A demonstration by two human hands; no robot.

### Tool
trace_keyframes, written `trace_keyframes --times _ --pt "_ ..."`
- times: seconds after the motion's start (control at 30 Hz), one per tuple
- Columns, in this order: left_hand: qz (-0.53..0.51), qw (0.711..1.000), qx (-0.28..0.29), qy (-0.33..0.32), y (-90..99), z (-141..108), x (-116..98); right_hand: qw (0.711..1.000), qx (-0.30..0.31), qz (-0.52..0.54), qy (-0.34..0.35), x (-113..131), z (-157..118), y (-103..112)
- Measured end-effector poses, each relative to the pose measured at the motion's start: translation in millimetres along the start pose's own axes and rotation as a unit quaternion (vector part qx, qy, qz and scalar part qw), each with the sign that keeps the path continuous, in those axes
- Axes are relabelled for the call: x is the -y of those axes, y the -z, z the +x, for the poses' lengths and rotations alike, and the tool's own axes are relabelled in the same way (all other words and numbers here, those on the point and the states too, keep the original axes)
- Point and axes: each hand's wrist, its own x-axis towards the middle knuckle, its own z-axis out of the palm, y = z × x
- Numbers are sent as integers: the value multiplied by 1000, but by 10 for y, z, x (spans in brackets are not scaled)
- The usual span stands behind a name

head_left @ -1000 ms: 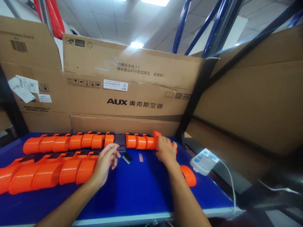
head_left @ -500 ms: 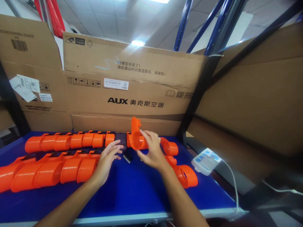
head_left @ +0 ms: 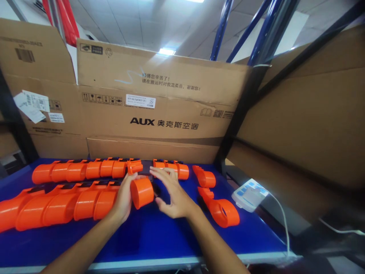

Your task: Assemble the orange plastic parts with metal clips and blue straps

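My left hand [head_left: 124, 198] grips an orange plastic ring-shaped part [head_left: 142, 193] with a notched arm on top, held above the blue tabletop. To its right my right hand [head_left: 173, 196] has thumb and fingers apart, with nothing in it. Behind the hands lies a dark flat rectangular object [head_left: 147, 166], partly covered by the fingers. A small dark piece [head_left: 156, 189] is half hidden between the held part and my right hand.
Orange parts with black pieces stand in a back row [head_left: 76, 172] and a front row [head_left: 58, 207] at left. More stand behind my right hand [head_left: 183, 172]. Two loose orange parts [head_left: 225, 213] lie at right, near a white-and-blue box [head_left: 250, 195] with a cable. Cardboard [head_left: 159, 99] walls the back.
The orange part has passed from my right hand to my left, moving left and down. My right hand has opened and drawn slightly left.
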Motion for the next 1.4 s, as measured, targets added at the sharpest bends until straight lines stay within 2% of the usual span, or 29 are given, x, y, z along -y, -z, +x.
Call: trace_keyframes --times 0.07,0.17,0.33,0.8,1.0,1.2,1.4 --pt "-13 1000 -7 15 11 13 -11 997 26 -53 -45 -66 -20 17" --pt "-24 999 -15 35 20 15 -31 981 98 -132 -102 -147 -36 -40" --pt "7 998 -9 67 39 -4 -58 967 162 -169 -101 -189 -16 -180" --pt "11 998 -1 68 16 3 -59 970 166 -176 -36 -175 53 -312" --pt "-2 998 2 61 30 23 -47 975 158 -149 -50 -133 46 -248" --pt "-6 998 -3 61 42 36 -27 968 204 -136 -60 -149 29 -240" --pt "2 997 6 72 23 5 -42 972 185 -139 -50 -180 13 -297"
